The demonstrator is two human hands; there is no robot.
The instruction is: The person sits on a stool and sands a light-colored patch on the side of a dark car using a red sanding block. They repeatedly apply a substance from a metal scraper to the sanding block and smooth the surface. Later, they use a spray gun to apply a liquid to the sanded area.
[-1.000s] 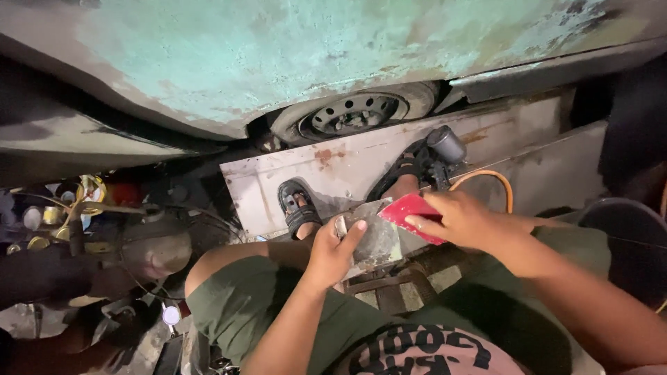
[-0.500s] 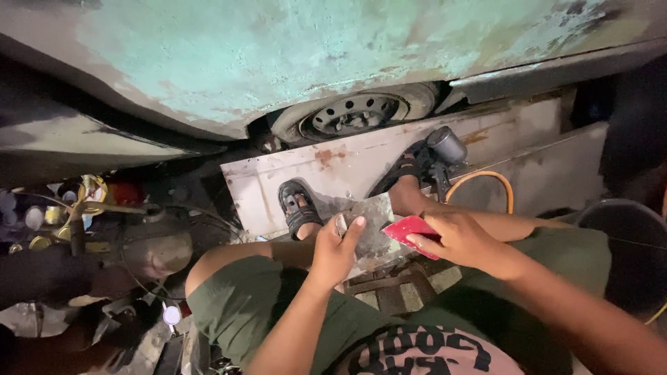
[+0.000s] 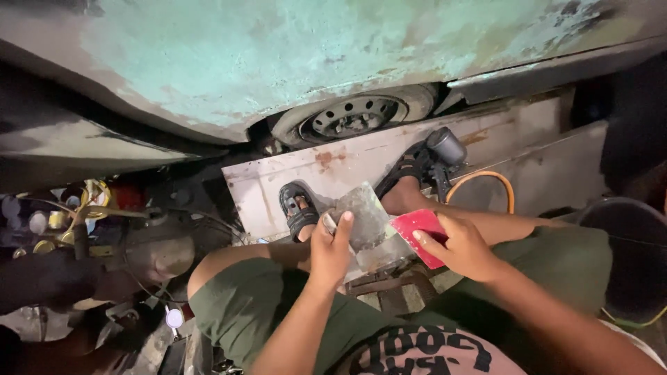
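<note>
My left hand (image 3: 331, 248) grips a grey, filler-smeared metal plate (image 3: 366, 228) over my knees, thumb on its top face. In my right hand (image 3: 460, 244) is a red plastic spreader (image 3: 419, 230), its edge resting against the plate's right side. I sit in green shorts with both feet in dark sandals, the left sandal (image 3: 297, 208) and the right sandal (image 3: 410, 169), resting on a pale metal sheet (image 3: 347, 163).
A car body panel (image 3: 299, 55) with worn turquoise paint looms ahead, a wheel (image 3: 356, 118) under it. A grey power tool (image 3: 445, 149) with an orange hose (image 3: 486, 182) lies by my right foot. Cans and clutter (image 3: 76, 222) crowd the left; a dark tub (image 3: 625, 257) sits right.
My right hand has drawn the red spreader down and toward me across the plate. My left hand has shifted its grip on the plate slightly.
</note>
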